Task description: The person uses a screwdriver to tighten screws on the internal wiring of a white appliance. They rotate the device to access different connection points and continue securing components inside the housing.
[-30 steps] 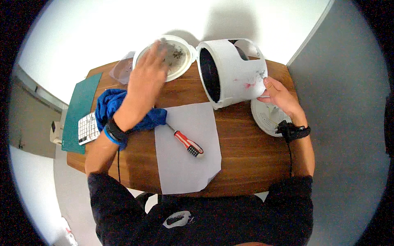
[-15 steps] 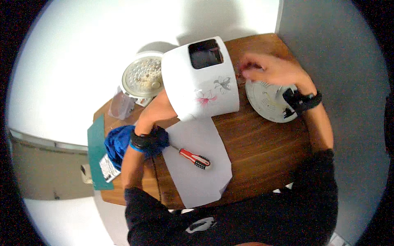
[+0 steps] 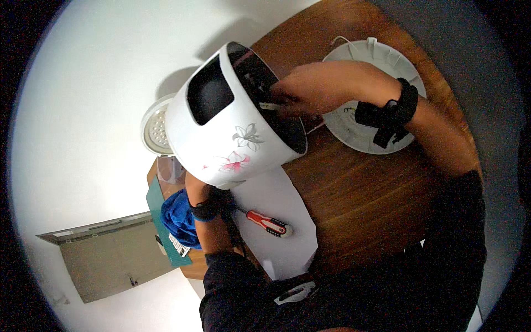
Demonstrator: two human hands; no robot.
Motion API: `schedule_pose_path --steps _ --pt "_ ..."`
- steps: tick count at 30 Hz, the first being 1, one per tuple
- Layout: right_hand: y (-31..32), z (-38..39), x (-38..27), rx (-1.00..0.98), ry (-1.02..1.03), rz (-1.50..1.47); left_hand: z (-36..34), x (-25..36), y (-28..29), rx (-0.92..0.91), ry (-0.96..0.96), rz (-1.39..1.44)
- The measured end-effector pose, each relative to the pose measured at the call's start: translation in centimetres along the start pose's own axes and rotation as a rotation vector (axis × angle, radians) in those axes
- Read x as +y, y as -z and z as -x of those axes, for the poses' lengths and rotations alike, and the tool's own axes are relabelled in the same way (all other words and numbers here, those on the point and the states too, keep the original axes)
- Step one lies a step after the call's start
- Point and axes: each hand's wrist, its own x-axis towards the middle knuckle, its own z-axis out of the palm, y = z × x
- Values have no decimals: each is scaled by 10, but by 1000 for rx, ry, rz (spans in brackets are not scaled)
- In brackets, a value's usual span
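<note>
A white rice cooker shell (image 3: 204, 144) with printed flowers and a dark rectangular cut-out lies tipped on its side, its open end facing right. Under its lower left side is my left hand (image 3: 197, 187), supporting it, with the fingers hidden behind the wall. My right hand (image 3: 293, 97) reaches into the open end. Its fingers are blurred and dark beside a small pale part (image 3: 269, 105). Beneath my right forearm lies a round pale base plate (image 3: 381, 58), and a thin wire runs between it and the shell.
On a white sheet of paper (image 3: 279, 193) lies a red and black screwdriver (image 3: 266, 222). To the left are a blue cloth (image 3: 178, 218), a green mat (image 3: 157, 205) and a clear plastic container (image 3: 170, 169). The round dimpled lid (image 3: 156, 130) stands behind the shell, near the wall.
The shell has tilted, turning its open end toward me and the right. My right hand has moved left from beside the shell into its opening. The view has also shifted.
</note>
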Motion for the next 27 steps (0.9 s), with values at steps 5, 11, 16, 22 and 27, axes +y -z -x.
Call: schedule_pose_path --steps 5,11,16,22,27 --pt "-13 -7 -7 94 -85 87 -7 -6 -2 73 35 -65" --pt "-22 -10 -4 230 20 95 -13 -15 7 123 65 -131" --pt "-12 -3 -7 26 89 -3 -10 -21 9 141 90 -154" --pt "1 -5 -10 82 79 -88 -2 -23 12 148 110 -171" --pt "4 -11 -14 82 -78 -225 5 -25 18 148 126 -188"
